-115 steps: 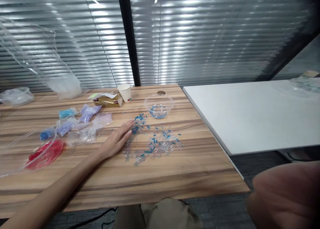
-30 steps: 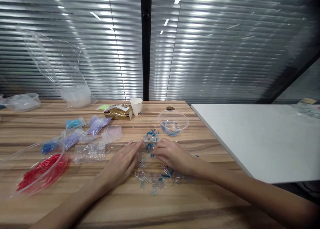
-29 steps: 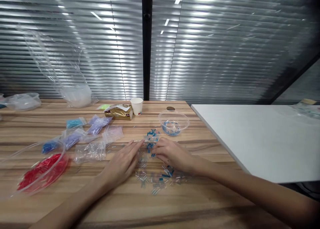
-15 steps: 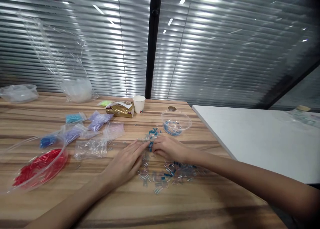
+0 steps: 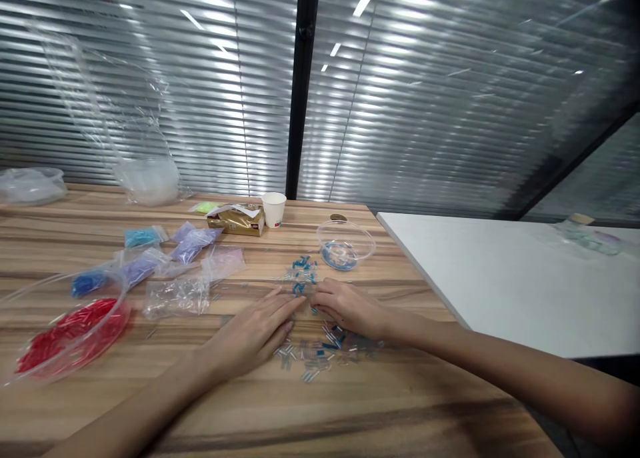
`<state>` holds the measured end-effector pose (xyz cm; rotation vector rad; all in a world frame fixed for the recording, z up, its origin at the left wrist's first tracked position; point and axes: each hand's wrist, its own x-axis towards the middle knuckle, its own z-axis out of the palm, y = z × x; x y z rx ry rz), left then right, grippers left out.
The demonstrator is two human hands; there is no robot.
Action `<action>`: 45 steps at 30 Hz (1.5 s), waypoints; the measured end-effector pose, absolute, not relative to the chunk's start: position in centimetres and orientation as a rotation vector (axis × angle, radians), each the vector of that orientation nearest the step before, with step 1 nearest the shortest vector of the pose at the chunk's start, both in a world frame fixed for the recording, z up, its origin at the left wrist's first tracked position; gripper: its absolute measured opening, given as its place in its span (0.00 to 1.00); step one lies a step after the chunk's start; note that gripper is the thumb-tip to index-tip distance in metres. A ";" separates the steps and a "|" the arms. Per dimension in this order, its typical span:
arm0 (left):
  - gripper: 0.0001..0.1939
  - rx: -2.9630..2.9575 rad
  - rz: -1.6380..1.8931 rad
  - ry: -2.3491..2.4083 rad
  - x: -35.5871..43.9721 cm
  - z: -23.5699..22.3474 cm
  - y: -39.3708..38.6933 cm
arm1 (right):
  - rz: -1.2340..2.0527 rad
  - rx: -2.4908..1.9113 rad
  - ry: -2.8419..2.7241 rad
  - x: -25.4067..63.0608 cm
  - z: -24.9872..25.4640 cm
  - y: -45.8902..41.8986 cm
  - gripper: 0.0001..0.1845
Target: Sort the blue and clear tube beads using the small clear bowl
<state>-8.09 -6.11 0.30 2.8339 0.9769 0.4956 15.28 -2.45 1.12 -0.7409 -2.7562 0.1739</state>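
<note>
My left hand (image 5: 260, 328) lies low over the wood-grain table with its fingers stretched out. Its fingertips are at the left edge of a scatter of small blue and clear tube beads (image 5: 303, 266). Opposite, my right hand (image 5: 350, 306) has its fingers bent and pressed together, close to the left fingertips. A blue bead shows by its fingertips; whether it is gripped I cannot tell. More clear and blue beads (image 5: 313, 361) lie nearer to me, partly hidden by the right hand and forearm. Beyond the right hand stands a clear round bowl (image 5: 346, 245) with blue beads in its bottom.
On the left is a clear tub (image 5: 117, 305) of red tube pieces (image 5: 75, 335). Several small bags (image 5: 193, 245) of blue and purple pieces lie behind it. A gold packet (image 5: 236, 221) and paper cup (image 5: 274, 209) stand at the back. A white table (image 5: 500, 285) adjoins on the right.
My right hand has come in from out of view to the beads. In the last second, both hands shift slightly over the beads, their fingertips staying close together. The view also turns a little.
</note>
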 end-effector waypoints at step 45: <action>0.18 2.974 0.346 0.569 -6.2 0.8 -8.0 | 0.480 -1.088 -2.602 17.4 1.8 -5.8 0.06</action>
